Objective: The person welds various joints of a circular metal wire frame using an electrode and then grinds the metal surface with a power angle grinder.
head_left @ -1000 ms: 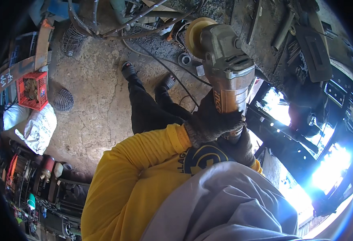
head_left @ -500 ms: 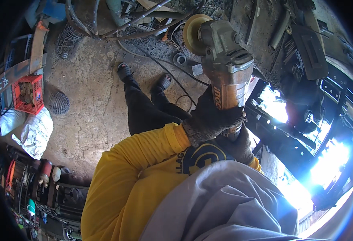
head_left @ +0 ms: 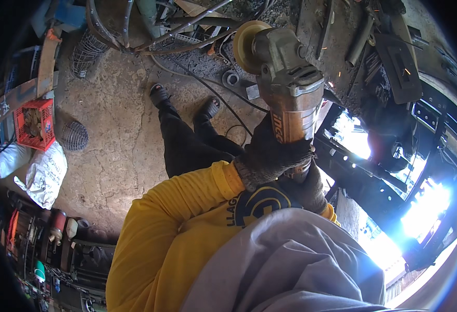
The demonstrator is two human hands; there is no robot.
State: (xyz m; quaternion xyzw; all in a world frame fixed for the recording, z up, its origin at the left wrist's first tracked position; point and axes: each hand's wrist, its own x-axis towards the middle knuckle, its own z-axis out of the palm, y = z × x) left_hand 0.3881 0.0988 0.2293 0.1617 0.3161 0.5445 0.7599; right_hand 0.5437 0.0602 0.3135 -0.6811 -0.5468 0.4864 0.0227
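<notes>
Held close to my chest is an angle grinder (head_left: 293,78) with a grey metal head, a worn orange-brown body and a pale yellowish disc (head_left: 246,48) at its far left side. In a dark knit glove, my left hand (head_left: 265,156) is wrapped round the grinder's body. Lower down, my right hand (head_left: 310,192), gloved too, is closed round its rear end; some of its fingers are hidden behind the tool. The disc is apart from any workpiece. Whether it spins cannot be told.
A black metal frame (head_left: 356,169) with glaring bright gaps stands at the right. Scrap tubes (head_left: 361,39) and bars lie at the far right, with small orange sparks above them. A cable (head_left: 215,91) crosses the floor near my feet. A red crate (head_left: 35,124) and wire baskets sit left.
The grinder and my hands have shifted very slightly left, with the same hold. Small orange sparks now show at the upper right.
</notes>
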